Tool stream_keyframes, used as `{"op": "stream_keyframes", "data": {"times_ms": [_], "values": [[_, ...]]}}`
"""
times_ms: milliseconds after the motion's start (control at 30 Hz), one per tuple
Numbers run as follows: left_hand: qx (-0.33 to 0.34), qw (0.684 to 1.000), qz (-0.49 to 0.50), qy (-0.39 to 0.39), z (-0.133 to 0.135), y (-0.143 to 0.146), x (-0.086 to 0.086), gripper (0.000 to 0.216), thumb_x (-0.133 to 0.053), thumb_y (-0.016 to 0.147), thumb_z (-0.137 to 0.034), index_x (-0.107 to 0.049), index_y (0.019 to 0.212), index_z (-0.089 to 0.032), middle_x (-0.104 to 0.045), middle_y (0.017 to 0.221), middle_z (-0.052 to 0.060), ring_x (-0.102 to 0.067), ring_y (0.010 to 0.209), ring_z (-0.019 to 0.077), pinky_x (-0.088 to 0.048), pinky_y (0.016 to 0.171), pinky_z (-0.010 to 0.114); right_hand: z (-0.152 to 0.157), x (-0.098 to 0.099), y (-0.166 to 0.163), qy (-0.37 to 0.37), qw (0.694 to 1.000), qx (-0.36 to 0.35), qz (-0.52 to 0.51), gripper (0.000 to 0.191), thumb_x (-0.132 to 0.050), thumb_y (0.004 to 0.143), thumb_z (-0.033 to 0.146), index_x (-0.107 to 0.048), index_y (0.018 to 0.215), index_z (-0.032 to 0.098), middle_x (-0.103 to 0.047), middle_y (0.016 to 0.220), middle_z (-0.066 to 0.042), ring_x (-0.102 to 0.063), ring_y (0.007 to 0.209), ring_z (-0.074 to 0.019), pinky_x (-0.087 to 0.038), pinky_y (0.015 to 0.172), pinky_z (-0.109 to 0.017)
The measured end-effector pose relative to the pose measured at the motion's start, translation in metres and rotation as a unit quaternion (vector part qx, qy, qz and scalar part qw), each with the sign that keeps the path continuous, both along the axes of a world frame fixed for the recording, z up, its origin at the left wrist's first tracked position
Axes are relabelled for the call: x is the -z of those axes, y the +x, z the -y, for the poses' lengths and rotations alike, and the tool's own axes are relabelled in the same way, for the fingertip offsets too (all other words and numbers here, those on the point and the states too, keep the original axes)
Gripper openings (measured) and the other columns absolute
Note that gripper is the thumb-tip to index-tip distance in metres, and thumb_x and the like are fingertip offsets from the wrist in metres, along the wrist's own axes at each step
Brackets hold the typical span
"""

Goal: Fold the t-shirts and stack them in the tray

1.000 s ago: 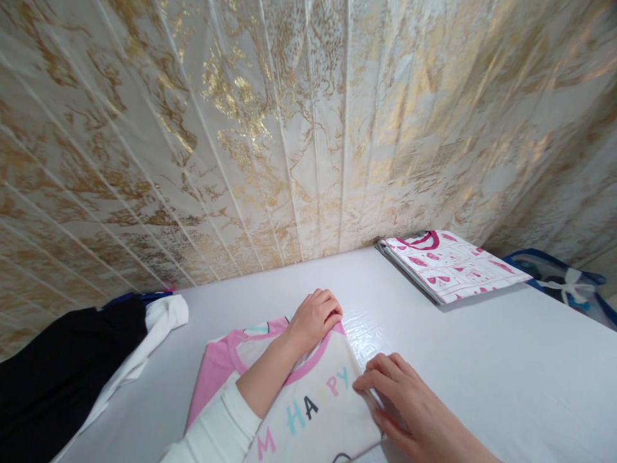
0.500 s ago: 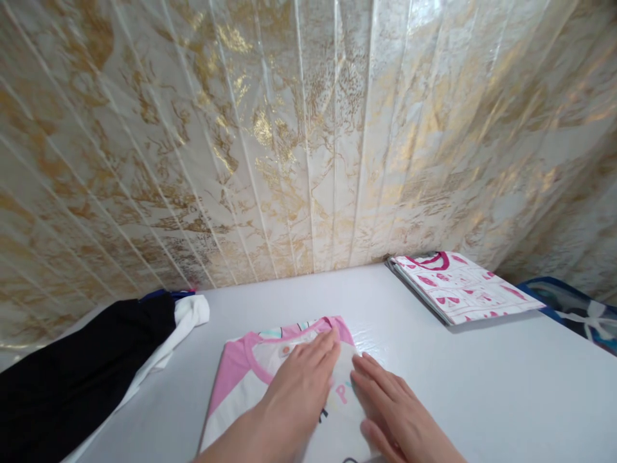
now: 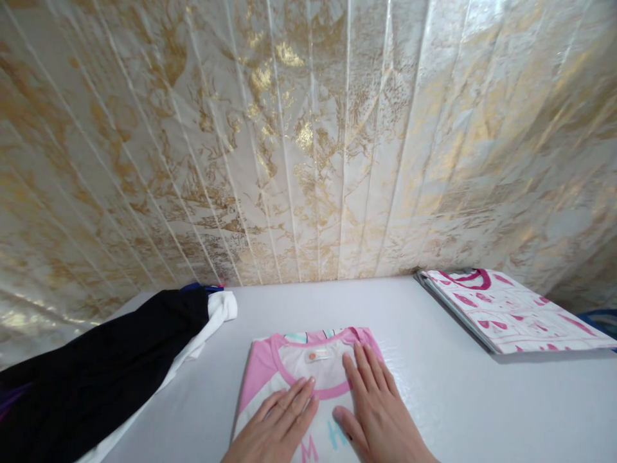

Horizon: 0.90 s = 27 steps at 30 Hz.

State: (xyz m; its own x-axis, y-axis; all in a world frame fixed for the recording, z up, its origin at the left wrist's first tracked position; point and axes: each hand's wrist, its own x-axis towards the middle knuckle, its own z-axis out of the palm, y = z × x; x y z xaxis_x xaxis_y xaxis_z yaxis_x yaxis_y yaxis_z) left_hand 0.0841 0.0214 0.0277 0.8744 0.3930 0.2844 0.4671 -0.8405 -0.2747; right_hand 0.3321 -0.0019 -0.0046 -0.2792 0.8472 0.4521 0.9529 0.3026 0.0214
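A folded white T-shirt (image 3: 325, 408) with pink sleeves and a pink neckband lies in front of me, collar facing away. Pink and turquoise letters show on its chest, and a small label sits inside the neck. My left hand (image 3: 282, 424) rests flat on the shirt's left front, fingertips at the lower neckband. Palm down with fingers stretched, my right hand (image 3: 376, 405) lies on the right side, its fingertips by the right shoulder and collar. Neither hand grips the cloth. The shirt's lower part is out of the frame.
On the left is a heap of black and white clothes (image 3: 130, 360). A stack of folded shirts (image 3: 515, 315), the top one white with dark pink print, lies at the back right. The white table (image 3: 313, 302) meets a gold-patterned curtain (image 3: 308, 161) behind.
My left hand has moved from the collar's right side down to the left front. My right hand has slid up to the right shoulder. The view has turned a little left.
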Motion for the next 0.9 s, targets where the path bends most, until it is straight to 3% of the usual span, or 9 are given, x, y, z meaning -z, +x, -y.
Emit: {"op": "stream_keyframes", "data": {"times_ms": [333,500,567,667,767,833,900], "values": [[-0.095,0.995,0.030,-0.030,0.012,-0.008,0.005,0.076,-0.045,0.094,-0.056,-0.016,0.152,-0.016,-0.038,0.149,0.010,-0.041,0.134,0.0227,-0.038,0.103,0.031,-0.001,0.007,0.003,0.050,0.998,-0.011,0.030,0.068,-0.051,0.089,0.047,-0.035,0.145,0.010,-0.034,0.150,-0.023,-0.032,0.138,-0.0374,-0.040,0.100,-0.053],[-0.109,0.993,0.051,0.020,0.022,-0.022,0.005,0.077,-0.045,0.094,-0.055,-0.014,0.153,-0.016,-0.045,0.145,0.010,-0.045,0.130,0.0217,-0.041,0.099,0.028,-0.007,0.012,0.009,0.065,0.997,-0.026,0.012,0.061,-0.052,0.087,0.043,-0.046,0.138,0.010,-0.043,0.145,-0.023,-0.041,0.132,-0.0388,-0.043,0.096,-0.053],[-0.119,0.990,0.054,0.050,0.024,-0.030,0.009,0.070,-0.045,0.096,-0.048,-0.018,0.152,-0.016,-0.047,0.144,0.009,-0.046,0.129,0.0209,-0.040,0.098,0.027,-0.014,-0.004,0.009,0.046,0.998,-0.042,-0.013,0.053,-0.052,0.087,0.040,-0.052,0.132,0.012,-0.049,0.140,-0.021,-0.045,0.129,-0.0384,-0.046,0.092,-0.052],[-0.140,0.983,0.081,0.090,0.026,-0.038,0.024,0.060,-0.042,0.097,-0.035,-0.023,0.151,-0.020,-0.049,0.143,0.007,-0.046,0.129,0.0202,-0.038,0.100,0.027,-0.031,-0.052,-0.009,-0.032,0.994,-0.067,-0.083,0.040,-0.052,0.087,0.029,-0.057,0.125,0.018,-0.060,0.130,-0.014,-0.050,0.125,-0.0327,-0.045,0.094,-0.049],[-0.165,0.969,0.116,0.141,0.027,-0.042,0.039,0.052,-0.037,0.097,-0.025,-0.031,0.149,-0.023,-0.056,0.136,0.006,-0.049,0.126,0.0196,-0.036,0.101,0.027,-0.058,-0.096,-0.048,-0.154,0.971,-0.116,-0.143,0.029,-0.050,0.087,0.013,-0.064,0.110,0.021,-0.069,0.108,-0.006,-0.061,0.102,-0.0211,-0.048,0.087,-0.034],[-0.171,0.969,0.097,0.148,0.029,-0.042,0.042,0.048,-0.037,0.097,-0.026,-0.039,0.144,-0.024,-0.059,0.134,0.006,-0.052,0.125,0.0203,-0.037,0.100,0.027,-0.078,-0.107,-0.078,-0.187,0.963,-0.127,-0.147,0.028,-0.051,0.084,0.007,-0.067,0.102,0.020,-0.070,0.099,-0.005,-0.061,0.096,-0.0189,-0.047,0.083,-0.029],[-0.170,0.971,0.067,0.153,0.032,-0.043,0.041,0.044,-0.040,0.096,-0.030,-0.047,0.139,-0.023,-0.059,0.133,0.007,-0.054,0.123,0.0213,-0.039,0.098,0.028,-0.098,-0.103,-0.102,-0.200,0.960,-0.143,-0.131,0.029,-0.051,0.083,0.004,-0.069,0.099,0.020,-0.069,0.098,-0.004,-0.061,0.096,-0.0181,-0.045,0.085,-0.027]]}}
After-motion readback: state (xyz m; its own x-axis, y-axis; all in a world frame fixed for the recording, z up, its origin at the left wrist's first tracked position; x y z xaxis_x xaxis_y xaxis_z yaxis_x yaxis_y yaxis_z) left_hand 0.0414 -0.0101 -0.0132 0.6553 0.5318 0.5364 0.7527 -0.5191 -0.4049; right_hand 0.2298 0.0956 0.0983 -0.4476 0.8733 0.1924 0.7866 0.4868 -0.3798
